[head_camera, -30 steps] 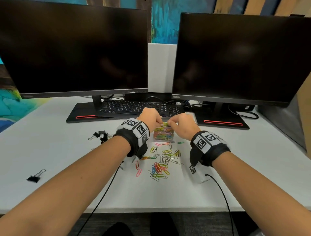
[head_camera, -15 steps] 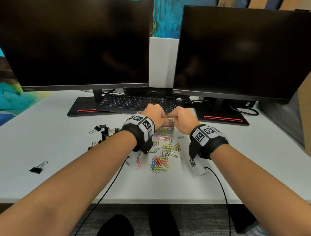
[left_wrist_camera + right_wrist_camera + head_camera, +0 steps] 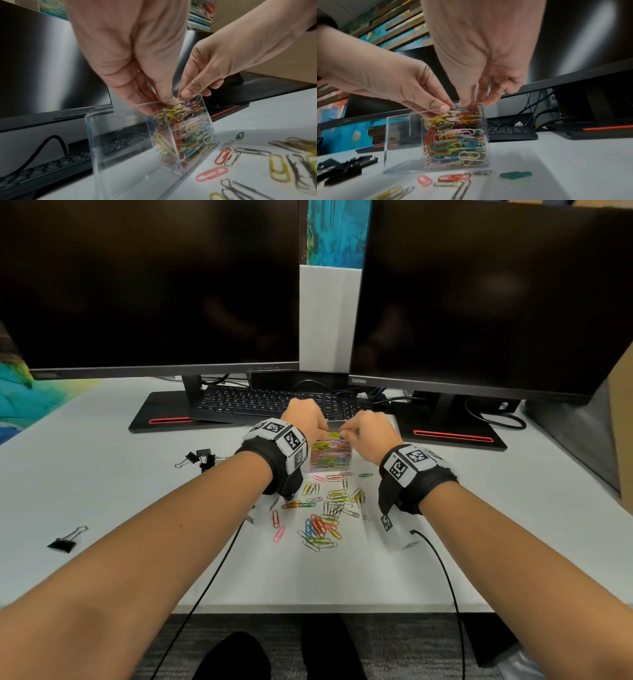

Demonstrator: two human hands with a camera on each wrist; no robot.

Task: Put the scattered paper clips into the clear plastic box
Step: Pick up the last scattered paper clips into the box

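The clear plastic box stands upright on the white desk, its right compartment packed with coloured paper clips and its left compartment empty. My left hand reaches down into the open top, fingertips pinched among the top clips. My right hand hovers at the box's right corner, thumb and finger pinching what looks like a thin silver clip. Several scattered paper clips lie on the desk in front of the box.
A black keyboard and two dark monitors on stands sit just behind the box. A heap of black binder clips lies left of it, and one more far left. Black wrist cables trail over the desk's front edge.
Both hands have stayed over the box, their fingertips working at its open top. The head view has shifted slightly; the loose clips on the desk have not moved.
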